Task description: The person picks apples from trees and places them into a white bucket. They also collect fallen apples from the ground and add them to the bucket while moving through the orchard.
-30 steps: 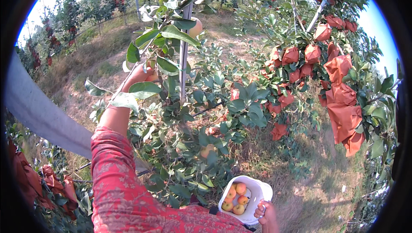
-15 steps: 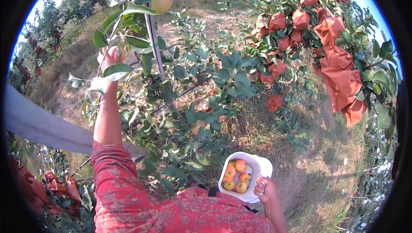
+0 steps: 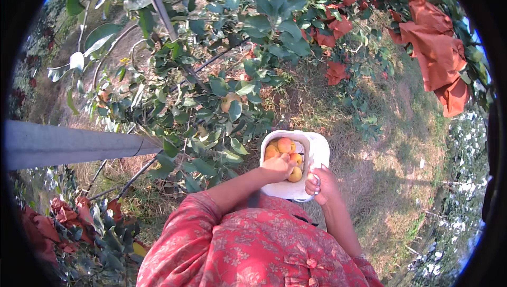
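Observation:
A white plastic bucket [image 3: 321, 152] with rounded corners is held in front of my body, with several yellow-red apples [image 3: 284, 145] inside. My left hand [image 3: 280, 167] reaches over its left rim, fingers curled down around an apple that the hand mostly hides. Other apples lie against those fingers. At the bucket's right side, my right hand [image 3: 323, 184] is closed around its handle [image 3: 316, 181]. Up and left of the bucket, another apple [image 3: 230, 102] hangs among the leaves of the tree.
A grey post [image 3: 79, 147] crosses from the left edge to the leafy branches. A thinner pole [image 3: 158, 4] leans through the tree. Red-brown paper bags [image 3: 435, 49] hang at upper right, and more bags [image 3: 66, 218] at lower left. Dry grass [image 3: 369, 202] covers the ground to the right.
My left hand has come down from an apple high in the tree at the left into the bucket. The view has tilted downward. My right hand still holds the bucket.

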`<action>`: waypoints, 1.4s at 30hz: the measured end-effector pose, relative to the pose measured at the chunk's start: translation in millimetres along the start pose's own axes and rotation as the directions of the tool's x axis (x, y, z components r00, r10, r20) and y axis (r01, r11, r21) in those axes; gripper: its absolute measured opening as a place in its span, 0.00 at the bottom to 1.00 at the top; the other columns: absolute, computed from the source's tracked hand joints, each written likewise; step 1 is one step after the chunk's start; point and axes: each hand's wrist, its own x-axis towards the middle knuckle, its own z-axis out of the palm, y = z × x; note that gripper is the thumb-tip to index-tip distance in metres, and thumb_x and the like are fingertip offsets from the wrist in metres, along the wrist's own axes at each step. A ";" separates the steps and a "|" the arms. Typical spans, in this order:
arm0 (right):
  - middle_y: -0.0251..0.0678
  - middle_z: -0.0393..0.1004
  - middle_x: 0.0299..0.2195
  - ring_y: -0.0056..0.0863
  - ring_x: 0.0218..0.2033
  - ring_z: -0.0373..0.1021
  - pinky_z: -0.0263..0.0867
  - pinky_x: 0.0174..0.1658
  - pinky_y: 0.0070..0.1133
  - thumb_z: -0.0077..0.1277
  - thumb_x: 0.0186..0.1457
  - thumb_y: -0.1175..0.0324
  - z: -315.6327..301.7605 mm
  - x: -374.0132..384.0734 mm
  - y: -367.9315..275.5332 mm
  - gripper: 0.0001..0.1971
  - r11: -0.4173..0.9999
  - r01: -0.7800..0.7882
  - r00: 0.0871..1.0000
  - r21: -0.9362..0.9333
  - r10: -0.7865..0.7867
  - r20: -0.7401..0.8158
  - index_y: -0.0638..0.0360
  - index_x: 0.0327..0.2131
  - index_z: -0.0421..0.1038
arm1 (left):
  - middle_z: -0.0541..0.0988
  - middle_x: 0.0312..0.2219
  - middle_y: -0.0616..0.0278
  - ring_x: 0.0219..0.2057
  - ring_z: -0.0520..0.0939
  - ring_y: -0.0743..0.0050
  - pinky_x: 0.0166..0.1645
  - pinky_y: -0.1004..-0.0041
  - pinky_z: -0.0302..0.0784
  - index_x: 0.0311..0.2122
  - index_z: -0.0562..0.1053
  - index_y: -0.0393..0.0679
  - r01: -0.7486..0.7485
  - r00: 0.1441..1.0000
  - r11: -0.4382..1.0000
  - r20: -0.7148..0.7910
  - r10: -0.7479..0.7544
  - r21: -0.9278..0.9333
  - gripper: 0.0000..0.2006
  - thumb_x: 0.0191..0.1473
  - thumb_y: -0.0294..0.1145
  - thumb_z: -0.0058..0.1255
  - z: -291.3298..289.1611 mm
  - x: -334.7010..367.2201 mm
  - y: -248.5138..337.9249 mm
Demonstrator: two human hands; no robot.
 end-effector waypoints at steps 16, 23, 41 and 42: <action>0.24 0.59 0.14 0.16 0.09 0.50 0.46 0.13 0.19 0.46 0.53 0.66 -23.0 18.4 19.2 0.03 0.998 -0.023 0.993 0.063 0.016 0.119 0.49 0.30 0.65 | 0.72 0.28 0.71 0.29 0.70 0.84 0.36 0.81 0.66 0.38 0.70 0.42 -0.201 -0.368 0.940 -0.869 -0.332 -0.275 0.05 0.60 0.29 0.42 -292.3 -238.0 -158.0; 0.24 0.58 0.14 0.16 0.09 0.49 0.45 0.13 0.18 0.45 0.51 0.67 -27.3 19.1 19.3 0.02 0.999 -0.033 0.999 0.005 0.033 -0.019 0.48 0.29 0.63 | 0.70 0.25 0.66 0.24 0.69 0.78 0.26 0.73 0.64 0.37 0.69 0.41 -0.344 -0.439 0.627 -0.471 -0.765 -0.699 0.14 0.56 0.42 0.48 -307.2 -334.5 -353.7; 0.24 0.58 0.14 0.16 0.09 0.49 0.46 0.12 0.17 0.46 0.53 0.65 -44.8 22.9 23.8 0.04 0.999 -0.026 0.999 0.038 0.027 -0.027 0.48 0.26 0.63 | 0.74 0.32 0.65 0.32 0.75 0.74 0.41 0.75 0.72 0.43 0.66 0.42 -0.739 0.155 0.286 -0.567 -0.809 -0.610 0.18 0.48 0.31 0.58 -344.0 -342.2 -399.5; 0.24 0.58 0.14 0.15 0.09 0.49 0.46 0.12 0.17 0.46 0.53 0.65 -44.3 23.5 23.8 0.04 0.999 -0.036 0.998 0.035 0.037 -0.051 0.48 0.26 0.63 | 0.74 0.32 0.65 0.33 0.76 0.73 0.42 0.75 0.73 0.44 0.66 0.42 -0.739 -0.007 0.415 -0.610 -0.792 -0.531 0.19 0.48 0.31 0.59 -345.6 -340.9 -387.0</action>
